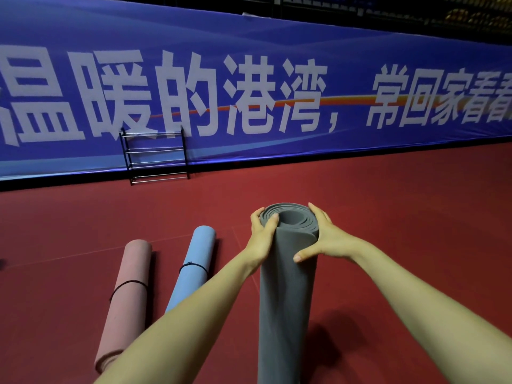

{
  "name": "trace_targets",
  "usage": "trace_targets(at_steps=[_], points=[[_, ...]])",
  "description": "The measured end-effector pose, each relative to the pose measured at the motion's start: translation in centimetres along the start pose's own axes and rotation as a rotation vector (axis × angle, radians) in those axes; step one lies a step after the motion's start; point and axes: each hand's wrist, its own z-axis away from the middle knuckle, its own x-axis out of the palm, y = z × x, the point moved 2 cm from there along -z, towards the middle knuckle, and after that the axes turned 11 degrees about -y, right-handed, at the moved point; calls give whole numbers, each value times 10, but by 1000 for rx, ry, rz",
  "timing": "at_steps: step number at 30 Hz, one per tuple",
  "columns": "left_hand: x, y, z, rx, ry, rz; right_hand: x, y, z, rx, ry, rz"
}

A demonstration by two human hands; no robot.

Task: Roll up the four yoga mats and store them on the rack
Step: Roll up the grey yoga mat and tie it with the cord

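On the left, a rolled pink mat (126, 300) lies on the red floor (401, 217), with a thin black cord (128, 284) tied round its middle. Farther back, a black rack (156, 159) with metal rails stands against a long blue banner (360, 51) printed with large white characters. Its shelves hold no mats.

Just right of the pink mat lies a rolled blue mat (194, 261), bound by a cord of its own. The two rolls lie close together without touching.

The left hand (261, 239) grips the top of a rolled grey mat (288, 300), with its fingers curled over the rim. This mat is held roughly upright, its spiral end facing up and its lower end running out of view. No cord shows on it.

The right hand (327, 239) clasps the other side of the roll, fingers along the far edge and thumb pressed across the front.
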Motion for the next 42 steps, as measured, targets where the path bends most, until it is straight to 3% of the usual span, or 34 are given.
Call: trace_targets(at_steps=[7,11,16,20,25,30,35,39,42], points=[[-1,-16,10,63,11,114,9,5,0,-40,-15,-22],[-2,-16,13,69,2,152,17,15,1,-87,-12,-207],[-8,-16,9,45,-43,177,35,30,0,-118,113,-393],[-11,-13,3,44,-13,161,35,28,0,-177,210,-390],[-18,-6,-16,12,9,360,6,6,-2,-250,284,-269],[-36,-54,-38,-108,-198,629,-2,18,-23,-216,232,45],[-31,-171,-27,-518,-208,474,75,102,-55,-77,-27,384],[-44,-244,-14,-694,-52,400,150,138,-73,-98,-78,510],[-63,-284,-3,-769,-30,320,195,145,-88,-136,-113,662]])
